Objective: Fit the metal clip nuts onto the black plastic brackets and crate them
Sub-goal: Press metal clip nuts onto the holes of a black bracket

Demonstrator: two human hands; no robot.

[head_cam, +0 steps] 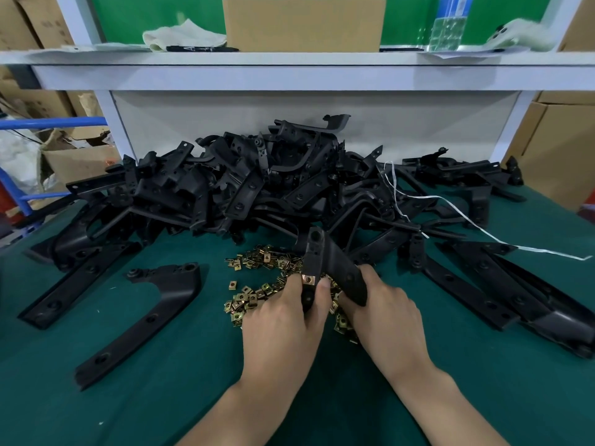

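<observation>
Both hands hold one black plastic bracket (317,249) above a scatter of brass-coloured clip nuts (257,291) on the green bench. My left hand (286,313) pinches a clip nut (308,279) against the bracket's narrow arm with thumb and fingers. My right hand (383,304) grips the bracket's wider arm from the right. A big heap of black brackets (257,185) fills the back of the bench. No crate is in view.
A single bracket (151,313) lies flat at the left, with longer ones (74,284) beside it and more at the right (502,284). A white strap (476,226) trails over the heap. The shelf above carries a cardboard box (304,24), a cloth and a plastic bottle.
</observation>
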